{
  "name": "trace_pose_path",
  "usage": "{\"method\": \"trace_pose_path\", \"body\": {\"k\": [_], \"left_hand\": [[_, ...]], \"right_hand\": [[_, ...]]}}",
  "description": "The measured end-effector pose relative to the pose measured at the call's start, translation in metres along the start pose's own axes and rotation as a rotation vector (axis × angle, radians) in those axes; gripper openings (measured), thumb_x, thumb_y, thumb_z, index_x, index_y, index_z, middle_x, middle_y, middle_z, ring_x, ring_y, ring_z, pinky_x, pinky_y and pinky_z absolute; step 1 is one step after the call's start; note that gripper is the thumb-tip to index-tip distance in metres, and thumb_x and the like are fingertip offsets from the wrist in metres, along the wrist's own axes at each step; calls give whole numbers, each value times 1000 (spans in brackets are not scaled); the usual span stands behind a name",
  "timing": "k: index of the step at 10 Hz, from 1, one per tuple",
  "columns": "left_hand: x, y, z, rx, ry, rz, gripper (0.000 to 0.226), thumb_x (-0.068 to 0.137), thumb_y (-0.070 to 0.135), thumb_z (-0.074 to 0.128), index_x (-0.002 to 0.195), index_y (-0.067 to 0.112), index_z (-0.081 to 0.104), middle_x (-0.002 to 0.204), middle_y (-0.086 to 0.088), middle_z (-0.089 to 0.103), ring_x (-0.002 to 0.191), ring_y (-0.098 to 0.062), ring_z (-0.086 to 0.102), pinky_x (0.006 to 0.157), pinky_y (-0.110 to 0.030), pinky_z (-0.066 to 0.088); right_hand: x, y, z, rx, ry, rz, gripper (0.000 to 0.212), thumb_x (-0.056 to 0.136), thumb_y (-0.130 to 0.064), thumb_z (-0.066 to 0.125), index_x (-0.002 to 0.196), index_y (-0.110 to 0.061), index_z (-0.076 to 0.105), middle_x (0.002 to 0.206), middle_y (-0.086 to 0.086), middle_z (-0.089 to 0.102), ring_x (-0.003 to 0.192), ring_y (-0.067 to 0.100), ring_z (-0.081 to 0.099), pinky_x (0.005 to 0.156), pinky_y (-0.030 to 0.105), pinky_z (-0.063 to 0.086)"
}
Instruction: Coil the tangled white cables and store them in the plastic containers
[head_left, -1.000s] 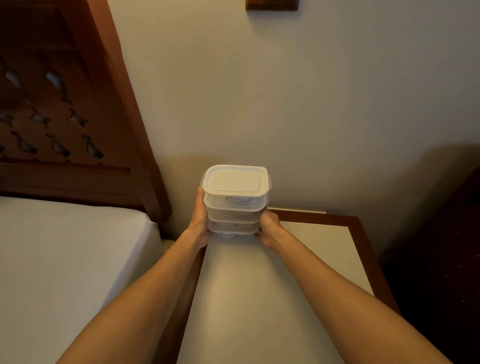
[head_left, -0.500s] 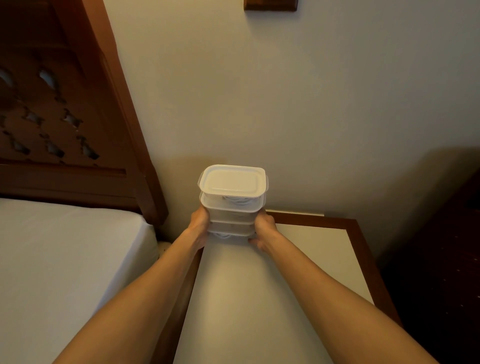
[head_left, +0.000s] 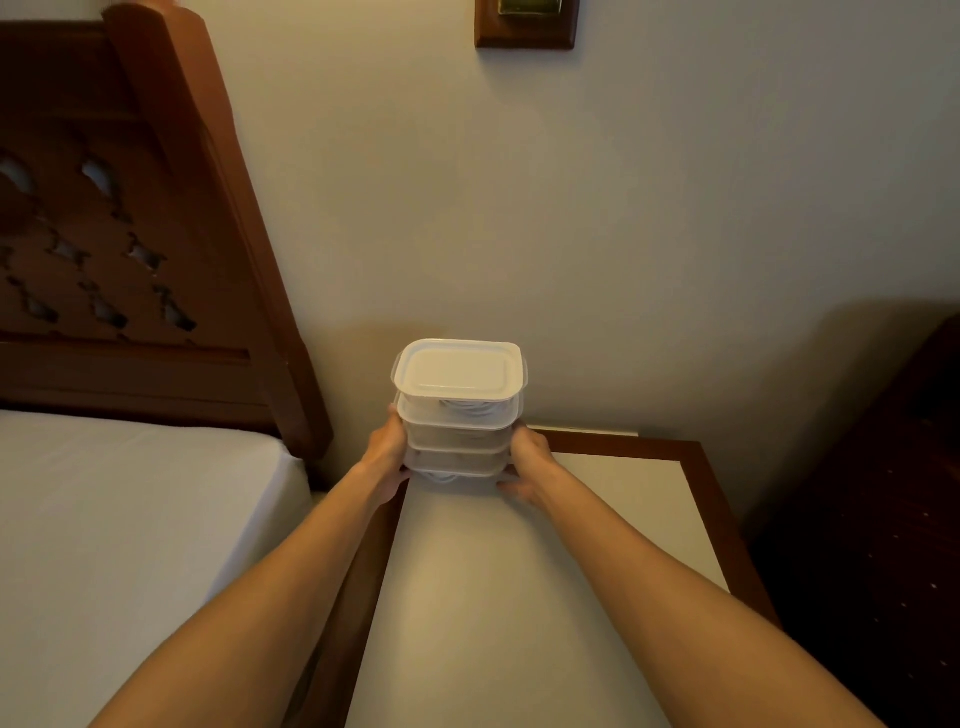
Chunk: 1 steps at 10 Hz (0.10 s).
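The stack of lidded plastic containers (head_left: 459, 410) has sunk slightly toward the nightstand's (head_left: 691, 499) back-left corner, with the left hand (head_left: 385, 457) and right hand (head_left: 530, 462) gripping its sides (fingers curled round it, coiled white cables (head_left: 467, 407) inside).

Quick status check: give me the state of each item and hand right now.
Containers: three stacked, lidded, at the nightstand's back corner.
Cables: coiled inside, visible through the walls.
Left hand: holds the stack's left side.
Right hand: holds its right side.
Nightstand: bears the stack.

3 stacked containers (head_left: 459, 410), 2 hands, 1 nightstand (head_left: 696, 499), 1 bed (head_left: 130, 509).
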<state>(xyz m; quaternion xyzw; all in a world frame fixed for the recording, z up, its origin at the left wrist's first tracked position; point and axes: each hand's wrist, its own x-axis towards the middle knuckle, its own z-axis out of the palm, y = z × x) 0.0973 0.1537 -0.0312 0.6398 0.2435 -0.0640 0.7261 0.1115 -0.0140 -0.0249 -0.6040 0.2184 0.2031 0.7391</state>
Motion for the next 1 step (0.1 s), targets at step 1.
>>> {"method": "trace_pose_path", "body": {"k": [1], "left_hand": [[-7,5,2,103,116,30,40,99,53,33,119,25,54,115,-4,61,105,-24,55,92,-41,43]], "right_hand": [[0,-4,-4,-115,75,-33,28,100,-26,39,117,-13,57,112,10,62,97,26,56,91,43,51]]}}
